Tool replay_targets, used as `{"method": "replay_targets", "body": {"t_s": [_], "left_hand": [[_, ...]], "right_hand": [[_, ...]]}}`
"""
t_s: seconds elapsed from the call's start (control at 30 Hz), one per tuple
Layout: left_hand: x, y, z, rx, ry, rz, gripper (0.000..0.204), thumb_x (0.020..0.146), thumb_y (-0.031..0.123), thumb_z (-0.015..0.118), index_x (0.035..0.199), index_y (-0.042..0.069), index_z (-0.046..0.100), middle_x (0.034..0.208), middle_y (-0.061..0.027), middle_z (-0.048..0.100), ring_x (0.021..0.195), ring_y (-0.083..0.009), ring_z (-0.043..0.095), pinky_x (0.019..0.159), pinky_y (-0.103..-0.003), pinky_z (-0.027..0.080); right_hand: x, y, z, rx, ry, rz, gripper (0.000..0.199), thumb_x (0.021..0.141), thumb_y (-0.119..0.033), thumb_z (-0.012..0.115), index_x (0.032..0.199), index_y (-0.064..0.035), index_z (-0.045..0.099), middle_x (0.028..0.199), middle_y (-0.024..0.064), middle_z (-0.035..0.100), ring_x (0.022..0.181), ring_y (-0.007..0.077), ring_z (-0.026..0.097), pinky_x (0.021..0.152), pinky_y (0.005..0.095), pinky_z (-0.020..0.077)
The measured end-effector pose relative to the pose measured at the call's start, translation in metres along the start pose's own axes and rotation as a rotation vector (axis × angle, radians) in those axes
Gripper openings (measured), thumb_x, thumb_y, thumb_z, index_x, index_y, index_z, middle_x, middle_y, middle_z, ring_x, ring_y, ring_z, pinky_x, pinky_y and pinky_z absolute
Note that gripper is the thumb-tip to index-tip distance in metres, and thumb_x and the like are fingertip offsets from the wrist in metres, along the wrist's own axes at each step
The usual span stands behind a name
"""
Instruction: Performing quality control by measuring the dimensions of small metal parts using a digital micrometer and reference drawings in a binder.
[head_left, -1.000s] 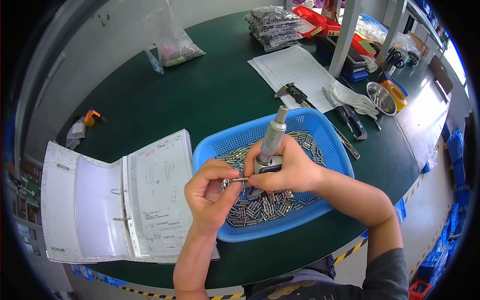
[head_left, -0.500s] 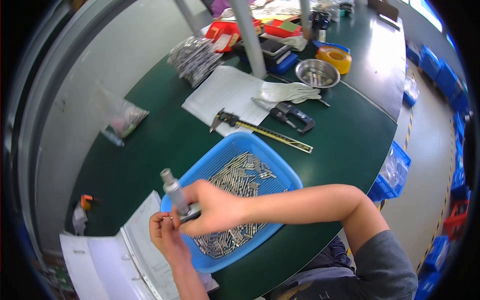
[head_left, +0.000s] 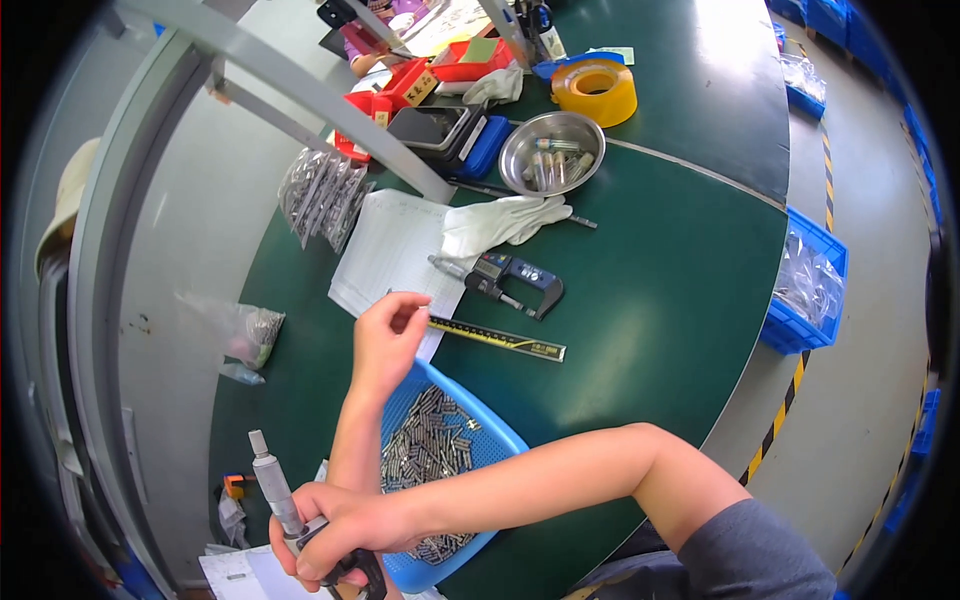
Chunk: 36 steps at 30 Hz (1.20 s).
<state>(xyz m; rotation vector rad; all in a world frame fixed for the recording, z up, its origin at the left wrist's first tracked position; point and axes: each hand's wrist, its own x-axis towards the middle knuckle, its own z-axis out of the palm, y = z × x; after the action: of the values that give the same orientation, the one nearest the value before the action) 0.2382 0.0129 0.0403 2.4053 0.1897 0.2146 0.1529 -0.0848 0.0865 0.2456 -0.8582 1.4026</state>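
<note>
My right hand (head_left: 345, 530) is wrapped round a micrometer (head_left: 275, 487) with a silver barrel and dark frame, low at the left. My left hand (head_left: 388, 340) is over the digital caliper (head_left: 500, 337), hiding most of it except the black and yellow beam. Its thumb and fingers are curled together in a pinch; what they hold, if anything, cannot be made out. Below, partly covered by my forearms, stands a blue plastic basket (head_left: 495, 432) with many small metal pins (head_left: 430, 440). A second micrometer (head_left: 510, 278), with a dark digital body, lies beyond the caliper.
Papers (head_left: 385, 250), a white glove (head_left: 500, 222) and a steel bowl (head_left: 545, 125) of small cylinders lie farther back. A yellow tape roll (head_left: 595, 90), scale (head_left: 435, 130) and red trays (head_left: 470, 62) stand behind. Bagged parts (head_left: 325, 195) are at left. Another person's hand (head_left: 362, 65) shows at the top.
My left hand has left the right hand's micrometer and reached forward over the caliper. My right hand, still holding the micrometer, is lower in the view. The view itself has shifted.
</note>
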Motion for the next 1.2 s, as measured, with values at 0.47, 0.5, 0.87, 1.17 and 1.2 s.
{"method": "replay_targets", "body": {"t_s": [0.47, 0.5, 0.87, 1.17, 1.2], "left_hand": [[0.0, 0.0, -0.007, 0.298, 0.371, 0.072, 0.018, 0.076, 0.012, 0.058, 0.069, 0.0, 0.047, 0.061, -0.0065, 0.048, 0.054, -0.0139, 0.044, 0.053, -0.027, 0.037], [-0.021, -0.005, -0.021, 0.385, 0.418, 0.076, 0.025, 0.075, 0.011, 0.059, 0.062, 0.001, 0.041, 0.057, -0.0059, 0.041, 0.05, -0.0145, 0.038, 0.049, -0.029, 0.034], [-0.234, -0.017, -0.038, 0.422, 0.109, -0.257, 0.021, 0.065, 0.013, 0.064, 0.082, 0.005, 0.056, 0.076, -0.0117, 0.053, 0.075, -0.0297, 0.053, 0.063, -0.037, 0.043], [-0.233, -0.021, -0.006, 0.481, 0.022, -0.229, 0.021, 0.063, 0.01, 0.061, 0.083, 0.005, 0.056, 0.082, -0.0129, 0.056, 0.079, -0.0291, 0.056, 0.065, -0.041, 0.045], [-0.232, -0.02, -0.004, 0.472, 0.001, -0.251, 0.02, 0.064, 0.009, 0.059, 0.084, 0.005, 0.055, 0.084, -0.0131, 0.056, 0.078, -0.03, 0.056, 0.065, -0.041, 0.045]], "right_hand": [[0.007, -0.003, 0.014, 0.132, 0.018, -0.102, 0.016, 0.064, -0.014, 0.056, 0.071, -0.0011, 0.05, 0.059, 0.0079, 0.054, 0.034, 0.0092, 0.044, 0.03, 0.019, 0.0349], [0.005, -0.006, 0.01, 0.146, 0.023, -0.056, 0.017, 0.065, -0.013, 0.058, 0.074, -0.0003, 0.05, 0.061, 0.0081, 0.055, 0.035, 0.0083, 0.045, 0.033, 0.0188, 0.035], [-0.002, -0.023, -0.021, -0.159, 0.525, -0.063, 0.022, 0.07, -0.019, 0.053, 0.084, -0.0025, 0.053, 0.073, 0.0133, 0.057, 0.045, 0.017, 0.05, 0.044, 0.0273, 0.0409], [-0.01, 0.0, -0.036, -0.437, 0.778, 0.01, 0.023, 0.071, -0.019, 0.05, 0.088, -0.0035, 0.05, 0.078, 0.012, 0.054, 0.048, 0.0181, 0.048, 0.05, 0.0316, 0.0409], [-0.011, 0.001, -0.036, -0.443, 0.783, 0.024, 0.023, 0.071, -0.019, 0.05, 0.088, -0.0037, 0.05, 0.078, 0.0118, 0.054, 0.049, 0.018, 0.047, 0.05, 0.0322, 0.0408]]}}
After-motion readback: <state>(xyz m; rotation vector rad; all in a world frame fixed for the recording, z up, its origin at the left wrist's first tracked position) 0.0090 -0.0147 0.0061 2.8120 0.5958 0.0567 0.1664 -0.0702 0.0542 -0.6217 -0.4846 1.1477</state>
